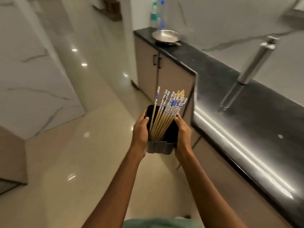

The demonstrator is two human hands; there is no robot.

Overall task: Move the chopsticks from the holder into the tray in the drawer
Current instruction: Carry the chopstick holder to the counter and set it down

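Stage: early. The holder (pixel 160 147), a dark box with a grey front, is held in the air over the floor, beside the black counter (pixel 246 112). The left hand (pixel 140 129) grips its left wall, thumb hooked over the rim. The right hand (pixel 182 130) grips the right wall the same way. The chopsticks (pixel 166 109) all stand inside the holder, leaning toward its far right corner, patterned ends up. No drawer or tray is in view. Judgement: nothing transferred yet; left to do: reach the drawer, lift the chopsticks out, lay them in the tray
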